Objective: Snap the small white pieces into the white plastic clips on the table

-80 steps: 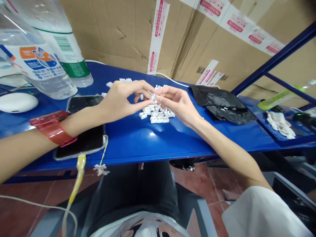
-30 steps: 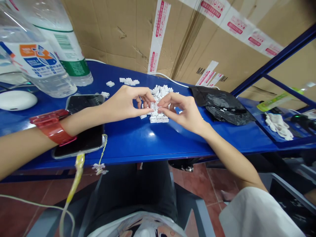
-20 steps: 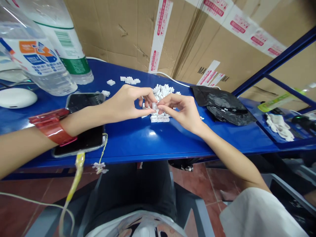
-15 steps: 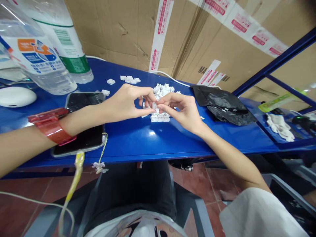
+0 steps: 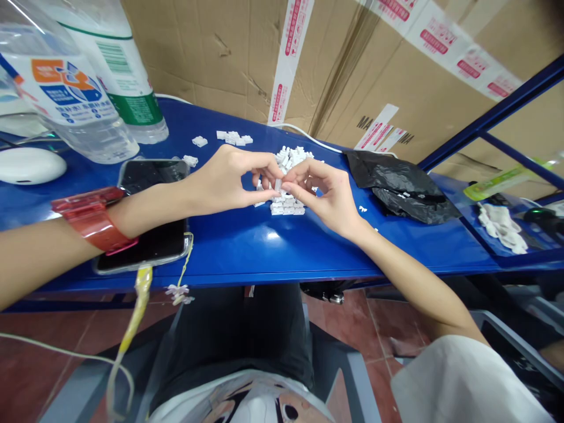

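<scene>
Corrugated cardboard cartons banded with red-printed packing tape behind a blue metal surface. At the far left of the surface, two large plastic water bottles, with a white oval object just beside them. Further along, a smartphone beneath the left forearm, which carries a red translucent wristband. Right of centre, a crumpled black plastic bag.

At centre, on the surface, a heap of white plastic blocks: neat rows at the front, loose pieces piled behind. A small separate cluster of blocks near the heap, toward the cartons.

Left hand and right hand together directly above the heap, fingertips meeting. One white plastic block pinched between both hands, just above the heap.
</scene>
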Tool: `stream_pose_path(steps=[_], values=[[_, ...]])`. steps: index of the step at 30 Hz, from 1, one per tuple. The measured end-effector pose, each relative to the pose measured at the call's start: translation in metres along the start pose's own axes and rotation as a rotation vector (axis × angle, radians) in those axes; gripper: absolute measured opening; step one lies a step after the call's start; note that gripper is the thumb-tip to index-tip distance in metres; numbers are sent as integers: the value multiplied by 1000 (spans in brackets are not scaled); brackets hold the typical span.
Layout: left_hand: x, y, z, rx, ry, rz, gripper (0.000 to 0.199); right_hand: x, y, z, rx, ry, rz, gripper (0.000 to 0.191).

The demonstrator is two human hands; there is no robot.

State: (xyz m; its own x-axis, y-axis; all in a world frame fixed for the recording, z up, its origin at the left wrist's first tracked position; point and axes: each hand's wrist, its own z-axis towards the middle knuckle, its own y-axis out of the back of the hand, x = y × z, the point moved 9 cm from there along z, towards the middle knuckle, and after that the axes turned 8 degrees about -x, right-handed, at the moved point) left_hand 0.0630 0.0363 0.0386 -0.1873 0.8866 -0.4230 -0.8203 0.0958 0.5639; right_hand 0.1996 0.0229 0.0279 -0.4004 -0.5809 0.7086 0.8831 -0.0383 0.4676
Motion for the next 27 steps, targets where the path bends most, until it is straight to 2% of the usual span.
stream_pose_path(steps=[5,10,13,16,19,21,23,25,27], values=[[-5,4,-1,-25,-35,-47,7,-10,0,3,-15,-71,125,35],[-11,5,-3,-61,-23,-4,11,-25,-20,3,151,-184,391,41],[-17,4,-1,-58,-75,10,10,-21,-21,4,153,-169,431,40],[-14,9,3,-5,-126,74,17,-11,-12,7,135,-68,313,39],[10,25,6,37,-107,347,39,-11,5,13,94,28,44,40],[41,44,6,36,21,532,61,-19,20,18,56,44,-127,40],[72,56,0,74,156,603,80,-29,39,24,23,49,-261,35],[100,59,-10,165,276,643,85,-39,59,29,25,38,-375,30],[122,61,-20,226,378,701,86,-50,76,31,96,-21,-461,29]])
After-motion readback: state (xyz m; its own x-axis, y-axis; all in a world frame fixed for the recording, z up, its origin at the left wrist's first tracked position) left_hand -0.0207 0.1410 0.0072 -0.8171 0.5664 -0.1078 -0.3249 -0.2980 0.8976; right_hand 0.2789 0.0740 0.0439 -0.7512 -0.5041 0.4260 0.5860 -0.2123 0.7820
